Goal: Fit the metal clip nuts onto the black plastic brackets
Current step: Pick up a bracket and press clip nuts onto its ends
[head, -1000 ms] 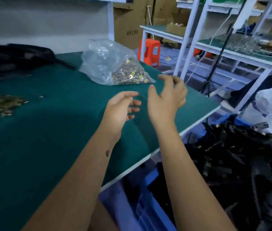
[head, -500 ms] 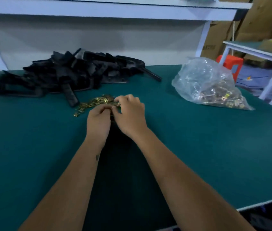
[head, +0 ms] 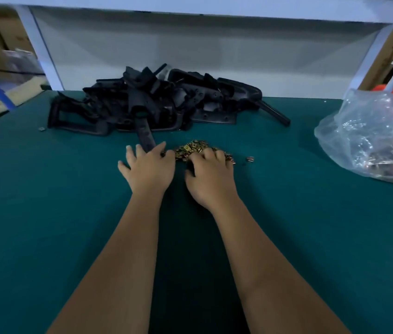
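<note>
Change: the left hand (head: 147, 168) is spreading away from the right, fingers wide, reaching onto a black plastic bracket (head: 145, 135).
Right hand (head: 208, 175): curling into the small heap of brass-coloured metal clip nuts (head: 192, 148); hold unclear.
Landmark: bracket pile (head: 157, 102) lying just behind the heap.
Meaning: fitting likely starting.

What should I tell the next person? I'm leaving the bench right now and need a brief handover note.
Left hand: fingers spread, reaching onto a black plastic bracket that sticks out of the bracket pile.
Right hand: fingers curled into the loose clip nuts; whether it has picked one up is hidden.
One stray nut lies right of the heap; a clear bag with more sits far right on the green table.
Done: no fitted bracket can be made out.
Left: fit a nut on each bracket.
</note>
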Demonstrator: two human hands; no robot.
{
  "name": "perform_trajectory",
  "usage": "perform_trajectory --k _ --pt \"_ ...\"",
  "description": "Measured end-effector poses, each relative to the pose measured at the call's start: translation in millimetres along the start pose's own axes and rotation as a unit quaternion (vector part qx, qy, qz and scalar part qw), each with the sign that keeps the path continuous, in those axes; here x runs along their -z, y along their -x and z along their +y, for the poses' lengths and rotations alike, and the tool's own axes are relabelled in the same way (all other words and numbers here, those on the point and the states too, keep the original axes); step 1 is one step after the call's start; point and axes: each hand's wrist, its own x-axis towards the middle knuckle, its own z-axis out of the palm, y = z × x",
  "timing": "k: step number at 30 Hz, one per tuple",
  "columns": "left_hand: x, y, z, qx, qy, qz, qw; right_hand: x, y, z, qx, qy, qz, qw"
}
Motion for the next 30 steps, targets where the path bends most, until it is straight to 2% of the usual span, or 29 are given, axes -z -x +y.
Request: perform_trajectory --k 2,4,7,9,12,15,19,20,22,24,28,30 --pt "-2.1 -3.2 -1.7 0.007 -0.010 0.015 1.000 -1.2 -0.2 1.6 0.001 -0.002 0.005 1.000" --pt "-1.6 -2.1 -6.4 0.002 0.069 0.071 0.995 -1.0 0.0 2.1 0.000 -0.010 0.007 1.000" --pt "2.9 4.9 -11.1 0.001 0.283 0.158 0.946 0.5 1.5 1.4 -0.002 -0.012 0.004 1.000" --pt "8.5 9.2 -11.9 0.025 0.365 0.187 0.911 1.7 3.5 1.7 -0.004 -0.014 0.011 1.000" --pt "13.3 11.1 -15.2 0.069 0.513 0.185 0.835 5.2 6.4 3.3 -0.018 -0.044 0.051 0.998" --pt "22.3 14.3 -17.7 0.108 0.605 0.183 0.767 9.9 8.0 4.1 -0.035 -0.105 0.082 0.990" --pt "30.9 15.3 -17.4 0.146 0.745 0.154 0.633 12.0 8.2 3.1 -0.032 -0.154 0.105 0.982" --pt "31.5 14.8 -18.7 0.145 0.755 0.140 0.624 11.8 8.3 3.3 -0.030 -0.169 0.114 0.979" --pt "31.8 13.0 -21.8 0.137 0.749 0.093 0.642 11.7 9.5 3.7 -0.030 -0.237 0.133 0.962" --pt "32.3 10.5 -24.3 0.108 0.748 0.040 0.654 14.1 12.0 3.4 -0.049 -0.363 0.139 0.920" --pt "31.0 8.5 -20.4 0.023 0.730 -0.025 0.683 23.0 10.7 3.4 -0.102 -0.604 0.124 0.780" --pt "27.4 7.8 -20.2 0.002 0.687 -0.011 0.727 27.6 8.3 5.5 -0.109 -0.671 0.121 0.723"
